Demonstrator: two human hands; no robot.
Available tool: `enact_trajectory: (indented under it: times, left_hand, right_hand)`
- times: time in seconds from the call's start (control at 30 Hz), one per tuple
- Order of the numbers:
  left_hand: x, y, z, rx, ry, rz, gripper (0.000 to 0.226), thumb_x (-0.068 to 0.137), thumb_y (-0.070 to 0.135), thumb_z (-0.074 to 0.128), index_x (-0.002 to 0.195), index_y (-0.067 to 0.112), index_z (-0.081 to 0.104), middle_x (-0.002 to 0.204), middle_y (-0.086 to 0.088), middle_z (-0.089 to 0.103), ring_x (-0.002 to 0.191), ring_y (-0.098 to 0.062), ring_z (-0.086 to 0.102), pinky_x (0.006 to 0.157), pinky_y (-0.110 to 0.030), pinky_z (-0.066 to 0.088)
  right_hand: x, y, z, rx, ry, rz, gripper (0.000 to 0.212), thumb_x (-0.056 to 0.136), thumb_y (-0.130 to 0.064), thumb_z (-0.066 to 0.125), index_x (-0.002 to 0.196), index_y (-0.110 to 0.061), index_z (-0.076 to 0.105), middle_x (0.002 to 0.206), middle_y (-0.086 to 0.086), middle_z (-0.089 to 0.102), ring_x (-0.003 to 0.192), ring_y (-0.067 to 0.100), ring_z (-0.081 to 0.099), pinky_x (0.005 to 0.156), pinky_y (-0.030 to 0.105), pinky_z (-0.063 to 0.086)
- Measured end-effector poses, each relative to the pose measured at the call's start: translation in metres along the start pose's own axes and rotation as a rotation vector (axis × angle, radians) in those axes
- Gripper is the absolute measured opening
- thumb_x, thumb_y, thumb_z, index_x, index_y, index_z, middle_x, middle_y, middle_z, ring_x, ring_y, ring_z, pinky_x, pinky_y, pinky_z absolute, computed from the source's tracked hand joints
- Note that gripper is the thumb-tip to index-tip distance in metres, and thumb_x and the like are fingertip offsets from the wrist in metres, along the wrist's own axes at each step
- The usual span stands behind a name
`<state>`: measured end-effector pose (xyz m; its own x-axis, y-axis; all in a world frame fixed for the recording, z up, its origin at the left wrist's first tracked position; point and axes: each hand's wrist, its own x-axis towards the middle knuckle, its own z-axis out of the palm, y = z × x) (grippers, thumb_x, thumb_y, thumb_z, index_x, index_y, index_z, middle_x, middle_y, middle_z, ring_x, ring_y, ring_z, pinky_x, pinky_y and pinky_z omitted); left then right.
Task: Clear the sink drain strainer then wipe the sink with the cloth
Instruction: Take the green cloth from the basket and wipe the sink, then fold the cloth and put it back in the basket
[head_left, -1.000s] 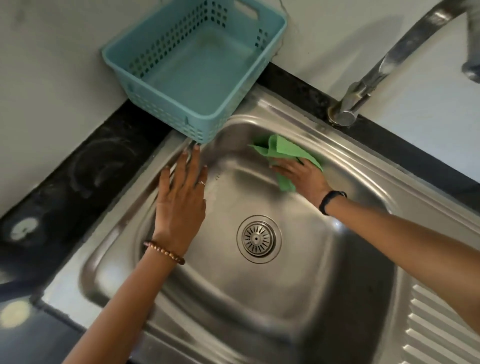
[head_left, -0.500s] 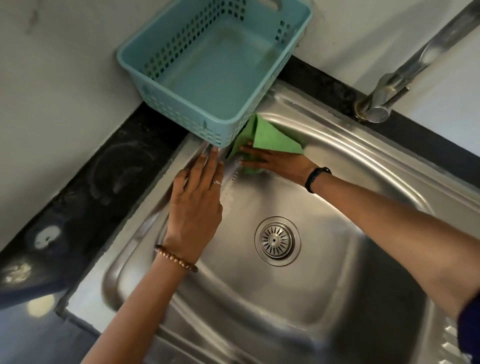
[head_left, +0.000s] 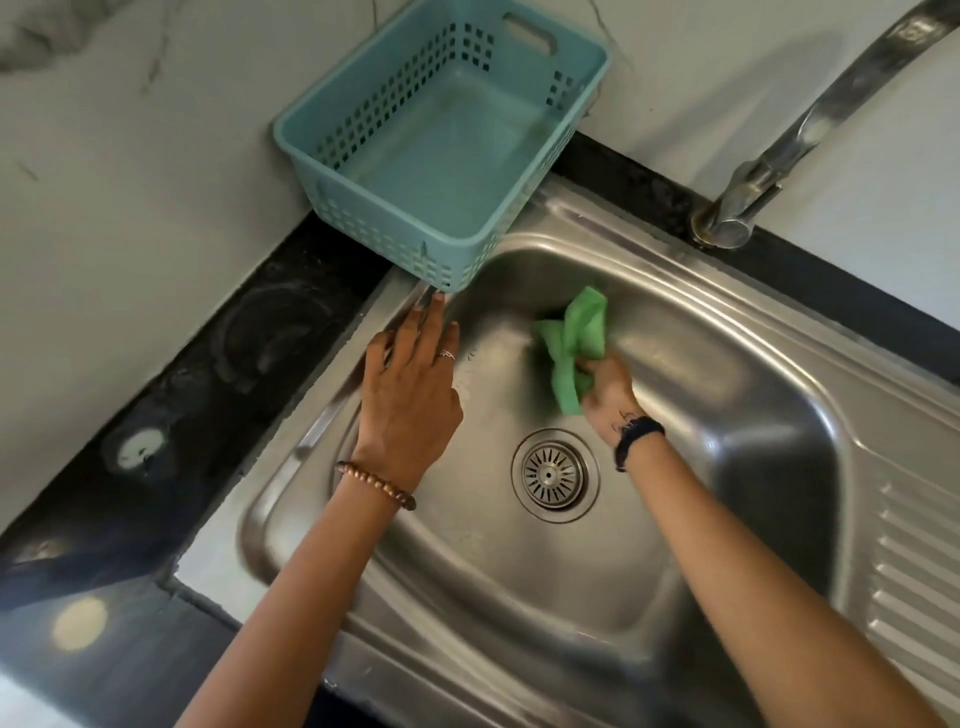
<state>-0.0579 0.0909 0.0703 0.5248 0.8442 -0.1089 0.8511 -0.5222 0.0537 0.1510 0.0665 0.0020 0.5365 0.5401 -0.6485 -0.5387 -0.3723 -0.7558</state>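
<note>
one sink (head_left: 753, 395), one drain strainer (head_left: 554, 474), one green cloth (head_left: 574, 340), one teal basket (head_left: 441, 150), one tap (head_left: 810, 130), two hands

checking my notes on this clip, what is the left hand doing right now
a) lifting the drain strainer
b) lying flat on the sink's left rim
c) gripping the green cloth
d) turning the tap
b: the left hand lies flat with straight fingers on the left rim of the sink, while the right hand grips the green cloth.

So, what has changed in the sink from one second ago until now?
The right hand swept the cloth from the back wall toward the corner under the basket, then back toward the middle; the cloth is now bunched in its fingers. The left hand stays flat on the sink rim, and the strainer sits in the drain as before.
</note>
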Motion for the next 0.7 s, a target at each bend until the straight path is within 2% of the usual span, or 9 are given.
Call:
enact_trajectory:
  times: [0.07,0.13,0.2,0.3,0.43,0.53,0.63,0.7]
  left_hand:
    - [0.001,-0.002,-0.002,-0.021,0.012,0.005,0.063,0.088,0.025,0.035,0.147,0.018,0.016,0.159,-0.003,0.006,0.144,-0.021,0.012,0.110,-0.038,0.019]
    - [0.002,-0.005,-0.004,-0.070,0.035,0.015,0.065,0.087,0.024,0.037,0.148,0.016,0.015,0.158,-0.002,0.013,0.142,-0.019,0.019,0.109,-0.035,0.020]
    - [0.003,-0.009,-0.005,-0.146,0.068,0.011,0.067,0.086,0.023,0.038,0.148,0.017,0.014,0.156,0.000,0.020,0.141,-0.016,0.023,0.106,-0.032,0.021]
    - [0.005,-0.011,-0.004,-0.260,0.097,0.002,0.065,0.088,0.024,0.038,0.148,0.019,0.016,0.155,0.002,0.025,0.139,-0.014,0.026,0.104,-0.029,0.021]
    - [0.009,-0.010,-0.008,-0.328,0.065,-0.010,0.063,0.089,0.028,0.033,0.148,0.021,0.013,0.156,0.004,0.022,0.140,-0.012,0.023,0.104,-0.029,0.018]
    - [0.009,-0.008,-0.011,-0.327,0.028,-0.015,0.061,0.092,0.028,0.032,0.149,0.021,0.010,0.157,0.004,0.018,0.141,-0.013,0.019,0.106,-0.031,0.017]
    - [0.014,-0.015,-0.012,-0.344,-0.055,0.002,0.055,0.097,0.024,0.031,0.149,0.020,0.012,0.158,0.003,0.014,0.143,-0.015,0.015,0.111,-0.035,0.016]
    - [0.015,-0.021,-0.013,-0.426,-0.133,0.032,0.048,0.099,0.018,0.033,0.146,0.011,0.024,0.156,-0.003,0.021,0.143,-0.019,0.019,0.113,-0.035,0.019]
  right_hand:
    - [-0.003,0.001,0.026,0.392,-0.076,0.089,0.028,0.099,-0.013,0.033,0.087,-0.011,0.058,0.079,0.007,0.064,0.074,0.022,0.059,0.078,0.036,0.049]
    - [-0.004,-0.004,0.056,0.520,-0.145,0.112,0.031,0.099,-0.021,0.031,0.081,-0.014,0.056,0.080,0.007,0.057,0.074,0.022,0.054,0.079,0.037,0.044]
    - [-0.008,-0.006,0.084,0.435,-0.170,0.163,0.032,0.097,-0.025,0.031,0.079,-0.014,0.055,0.079,0.007,0.054,0.072,0.020,0.052,0.075,0.032,0.043]
    - [-0.016,0.006,0.106,0.258,-0.238,0.187,0.026,0.089,-0.014,0.034,0.075,-0.011,0.056,0.076,0.011,0.055,0.071,0.022,0.052,0.074,0.031,0.044]
    - [-0.047,0.027,0.101,0.076,-0.360,0.252,0.028,0.085,-0.005,0.033,0.071,-0.010,0.056,0.050,0.002,0.063,0.058,0.017,0.059,0.055,0.024,0.049]
    - [-0.077,0.054,0.091,-0.189,-0.549,0.312,0.035,0.087,-0.001,0.032,0.061,-0.009,0.055,0.041,-0.002,0.059,0.040,0.011,0.058,0.041,0.015,0.046]
    - [-0.100,0.074,0.072,-0.412,-0.757,0.453,0.046,0.080,0.005,0.034,0.047,-0.010,0.062,0.043,0.000,0.062,0.041,0.011,0.060,0.044,0.015,0.046]
    - [-0.108,0.071,0.050,-0.338,-0.756,0.480,0.039,0.079,0.004,0.035,0.059,-0.008,0.066,0.053,0.002,0.067,0.052,0.014,0.064,0.059,0.021,0.051]
